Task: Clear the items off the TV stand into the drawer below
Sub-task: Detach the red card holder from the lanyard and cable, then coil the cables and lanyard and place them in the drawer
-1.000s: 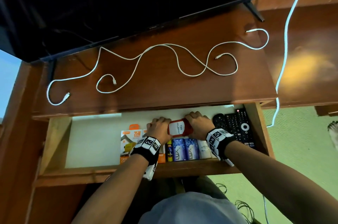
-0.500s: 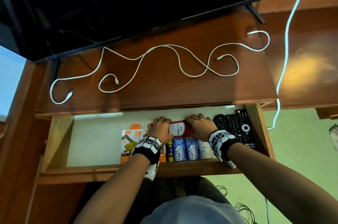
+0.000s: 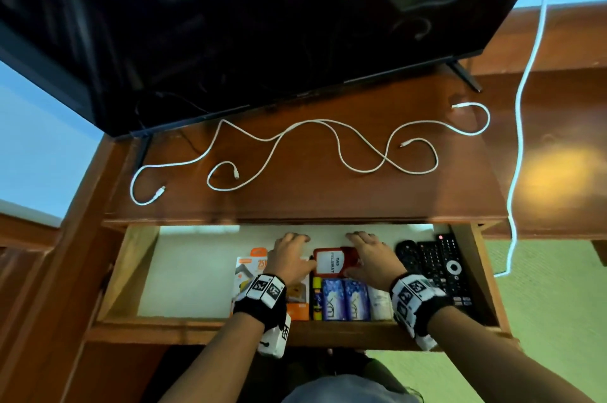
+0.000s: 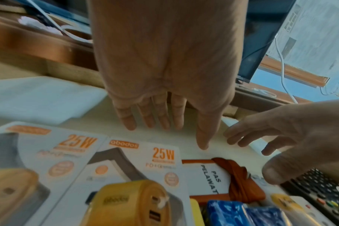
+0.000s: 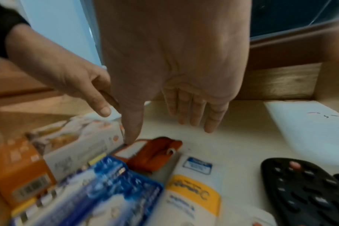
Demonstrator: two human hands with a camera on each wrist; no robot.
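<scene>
Both hands are down in the open drawer (image 3: 131, 271), one on each side of the red visitor-pass holder (image 3: 331, 264), which lies flat on the pale drawer floor just behind the row of blue soap packs (image 3: 345, 302). The left hand (image 3: 290, 254) has its fingers straight and spread, thumb tip near the pass's left edge; the right hand (image 3: 371, 259) is likewise flat and relaxed, its thumb pointing down at the pass's corner in the right wrist view. Neither hand grips anything, so the pass looks set down and the step in hand is the release. To do it well, I would lift both hands straight up without dragging the pass's orange strap (image 4: 240, 180), which is bundled over the holder and could snag a finger. The charger boxes (image 4: 137, 166) sit just left of the pass and the remote controls (image 3: 440, 266) to the right, so the rising hands should keep clear of both. Two white cables (image 3: 328, 146) lie snaked across the table top under the TV (image 3: 262, 24); they appear to be what remains, and gathering each into a loose coil first should stop the plugs trailing over the drawer front.
</scene>
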